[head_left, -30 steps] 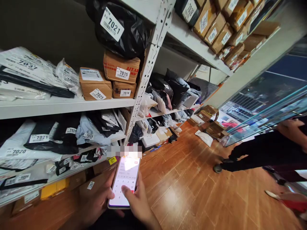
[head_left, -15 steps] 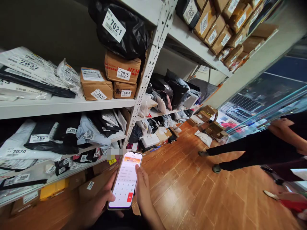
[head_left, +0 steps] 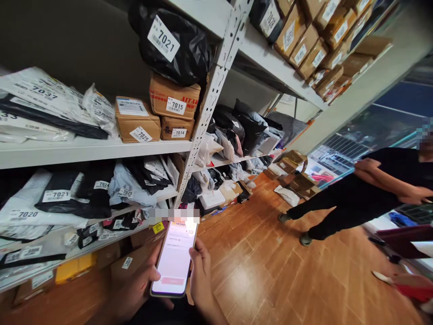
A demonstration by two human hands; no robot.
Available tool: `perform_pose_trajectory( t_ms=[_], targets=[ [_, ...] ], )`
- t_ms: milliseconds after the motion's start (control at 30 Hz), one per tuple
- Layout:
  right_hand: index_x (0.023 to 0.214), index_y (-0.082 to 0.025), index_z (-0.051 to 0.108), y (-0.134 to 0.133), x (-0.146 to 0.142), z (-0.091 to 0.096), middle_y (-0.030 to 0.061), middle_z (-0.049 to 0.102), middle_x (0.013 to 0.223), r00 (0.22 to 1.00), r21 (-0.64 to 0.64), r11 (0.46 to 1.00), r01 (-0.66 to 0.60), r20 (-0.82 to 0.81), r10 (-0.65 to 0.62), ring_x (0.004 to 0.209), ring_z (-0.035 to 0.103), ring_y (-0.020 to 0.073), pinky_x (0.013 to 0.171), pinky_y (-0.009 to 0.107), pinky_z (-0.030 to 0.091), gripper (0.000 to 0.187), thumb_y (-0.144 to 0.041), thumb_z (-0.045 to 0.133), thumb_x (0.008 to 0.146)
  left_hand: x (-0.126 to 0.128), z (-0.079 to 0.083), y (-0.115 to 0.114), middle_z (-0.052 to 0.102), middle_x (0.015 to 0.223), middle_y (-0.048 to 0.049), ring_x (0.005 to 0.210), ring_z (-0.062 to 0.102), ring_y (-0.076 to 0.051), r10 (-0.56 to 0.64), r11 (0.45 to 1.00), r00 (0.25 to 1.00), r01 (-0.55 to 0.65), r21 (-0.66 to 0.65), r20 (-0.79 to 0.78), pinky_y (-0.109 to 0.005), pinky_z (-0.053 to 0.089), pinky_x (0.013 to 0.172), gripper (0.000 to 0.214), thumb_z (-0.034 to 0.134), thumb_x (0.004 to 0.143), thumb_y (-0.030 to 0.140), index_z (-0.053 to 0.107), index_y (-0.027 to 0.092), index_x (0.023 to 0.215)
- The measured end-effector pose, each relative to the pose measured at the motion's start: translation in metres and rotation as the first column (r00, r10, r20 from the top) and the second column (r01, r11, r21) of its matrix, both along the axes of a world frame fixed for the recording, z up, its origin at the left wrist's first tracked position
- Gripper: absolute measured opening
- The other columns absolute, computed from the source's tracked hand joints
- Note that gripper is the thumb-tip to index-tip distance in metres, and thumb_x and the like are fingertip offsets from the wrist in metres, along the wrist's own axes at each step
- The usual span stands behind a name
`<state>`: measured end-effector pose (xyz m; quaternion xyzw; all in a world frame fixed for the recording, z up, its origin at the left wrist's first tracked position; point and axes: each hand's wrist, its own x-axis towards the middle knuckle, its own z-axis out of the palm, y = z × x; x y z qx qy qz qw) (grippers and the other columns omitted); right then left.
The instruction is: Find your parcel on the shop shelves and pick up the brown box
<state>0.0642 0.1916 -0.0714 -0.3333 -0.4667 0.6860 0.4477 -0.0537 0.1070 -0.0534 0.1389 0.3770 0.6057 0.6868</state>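
A smartphone (head_left: 174,259) with a lit, mostly white screen is held upright low in the middle of the head view. A pale red button shows near the bottom of its screen, and the top part is blurred out. My left hand (head_left: 142,277) wraps the phone's left side, its thumb on the lower left edge. On the other side my right hand (head_left: 202,273) is closed around the right edge, thumb tip at the screen's border. The fingers behind the phone are mostly hidden.
White shelves (head_left: 98,151) at left carry labelled parcels, among them a black bag (head_left: 172,49) and a cardboard box (head_left: 138,122). More boxes (head_left: 301,49) fill the upper right shelf. Someone in dark clothes (head_left: 368,189) stands at right on the wooden floor (head_left: 257,271).
The phone screen has switched from a number keypad to a mostly white page with a pale red button. My right thumb has moved lower. The other person now stands further left in view.
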Motion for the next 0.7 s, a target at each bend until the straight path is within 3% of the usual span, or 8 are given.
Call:
perform_pose_trajectory(
  t_ms=[167,267,367,433,500,567,633,700],
  targets=[
    [0.091,-0.016,0.067,0.001,-0.002,0.01,0.0041,0.071,0.084,0.999,-0.018,1.0,-0.001,0.046,0.002,0.074,0.06,0.0171,0.067,0.027,0.048,0.034,-0.048,0.06,0.08,0.0,-0.003,-0.001,0.051,0.133,-0.0129,0.078,0.062,-0.026,-0.013,1.0,0.999,0.013,0.002,-0.03,-0.041,0.056,0.058,0.086,0.045,0.074,0.021,0.003,0.024,0.149],
    [0.087,-0.016,0.066,0.001,-0.004,0.017,0.0041,0.07,0.079,0.995,-0.021,1.0,-0.011,0.098,0.013,0.068,0.058,0.016,0.062,0.027,0.047,0.038,-0.053,0.058,0.081,0.0,-0.007,-0.001,0.051,0.133,-0.0129,0.086,0.062,-0.03,-0.013,1.0,0.999,0.014,0.015,-0.031,-0.04,0.056,0.059,0.084,0.045,0.074,0.022,0.008,0.024,0.149],
    [0.096,-0.017,0.064,-0.001,-0.001,0.016,0.0047,0.069,0.085,0.994,0.072,0.996,-0.055,0.096,0.048,0.074,0.06,0.0177,0.066,0.029,0.048,0.04,-0.052,0.048,0.087,0.001,-0.006,0.0,0.049,0.136,-0.0127,0.094,0.061,-0.033,-0.01,0.999,1.0,0.01,0.041,-0.004,-0.04,0.057,0.057,0.086,0.044,0.074,0.021,0.003,0.027,0.149],
    [0.115,-0.019,0.056,-0.001,0.005,0.01,0.0074,0.067,0.101,0.987,0.21,0.975,-0.077,0.155,0.044,0.088,0.061,0.021,0.077,0.034,0.049,0.04,-0.047,0.041,0.091,0.001,-0.004,0.001,0.049,0.136,-0.0119,0.092,0.062,-0.032,-0.005,0.998,1.0,0.004,0.062,0.016,-0.04,0.057,0.057,0.089,0.044,0.075,0.021,-0.004,0.03,0.148],
    [0.133,-0.022,0.041,-0.001,0.013,0.003,0.0113,0.058,0.122,0.967,0.421,0.904,-0.075,0.251,-0.037,0.105,0.057,0.0251,0.088,0.041,0.046,0.045,-0.04,0.041,0.091,0.0,-0.001,0.003,0.048,0.138,-0.0104,0.091,0.063,-0.031,0.015,0.997,0.999,-0.017,0.075,0.029,-0.04,0.058,0.058,0.091,0.047,0.076,0.022,-0.009,0.035,0.147],
    [0.14,-0.025,0.031,0.002,0.02,-0.004,0.0132,0.047,0.135,0.944,0.643,0.762,-0.077,0.294,-0.152,0.118,0.049,0.0289,0.096,0.047,0.041,0.053,-0.035,0.044,0.09,-0.001,-0.001,0.005,0.045,0.14,-0.0099,0.09,0.063,-0.031,0.049,0.996,0.998,-0.051,0.067,0.037,-0.04,0.058,0.057,0.096,0.051,0.074,0.023,-0.012,0.037,0.146],
    [0.14,-0.026,0.032,0.005,0.025,-0.008,0.0133,0.042,0.137,0.933,0.784,0.614,-0.095,0.285,-0.219,0.123,0.043,0.0317,0.098,0.049,0.039,0.056,-0.031,0.047,0.087,-0.001,-0.002,0.007,0.044,0.141,-0.0118,0.09,0.062,-0.033,0.082,0.996,0.996,-0.083,0.023,0.04,-0.04,0.058,0.053,0.105,0.056,0.069,0.024,-0.016,0.035,0.145],
    [0.139,-0.026,0.036,0.009,0.028,-0.008,0.0124,0.041,0.134,0.93,0.852,0.512,-0.109,0.269,-0.25,0.122,0.043,0.0326,0.098,0.049,0.039,0.056,-0.031,0.049,0.084,-0.001,-0.003,0.01,0.045,0.14,-0.0146,0.089,0.062,-0.033,0.113,0.993,0.993,-0.112,-0.028,0.04,-0.039,0.057,0.05,0.113,0.059,0.064,0.025,-0.019,0.03,0.144]
  ],
)
